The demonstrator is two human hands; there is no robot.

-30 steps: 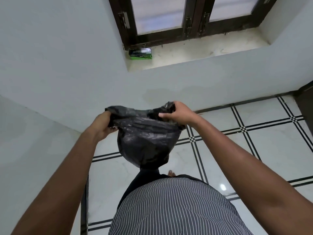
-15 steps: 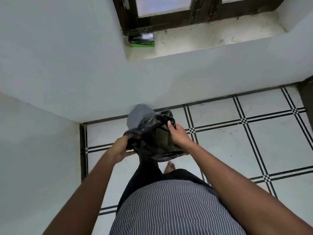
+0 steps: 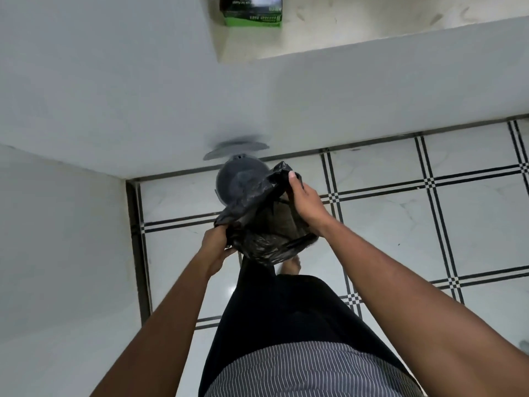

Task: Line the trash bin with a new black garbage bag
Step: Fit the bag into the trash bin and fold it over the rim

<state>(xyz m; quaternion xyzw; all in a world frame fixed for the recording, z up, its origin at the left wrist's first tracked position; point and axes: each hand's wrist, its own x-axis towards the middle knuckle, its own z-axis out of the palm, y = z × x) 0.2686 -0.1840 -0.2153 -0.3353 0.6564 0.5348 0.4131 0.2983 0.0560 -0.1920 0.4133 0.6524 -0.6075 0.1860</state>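
A crumpled black garbage bag [image 3: 259, 222] hangs between my two hands, its mouth pulled partly apart. My left hand [image 3: 216, 247] grips the bag's near left edge. My right hand [image 3: 305, 202] pinches the far right edge, thumb on top. Just beyond and below the bag stands a grey round trash bin [image 3: 233, 181] against the wall, its lid [image 3: 237, 149] tipped up and back. The bag covers the bin's near right side.
White walls meet in a corner at the left. A green and black box [image 3: 252, 11] sits on the window sill above. The floor [image 3: 400, 213] is white tile with black lines. My bare foot [image 3: 292, 266] and dark trousers are below the bag.
The view has tilted down and my hands have lowered the bag toward the floor. The grey bin has come into sight beyond the bag, with its lid up.
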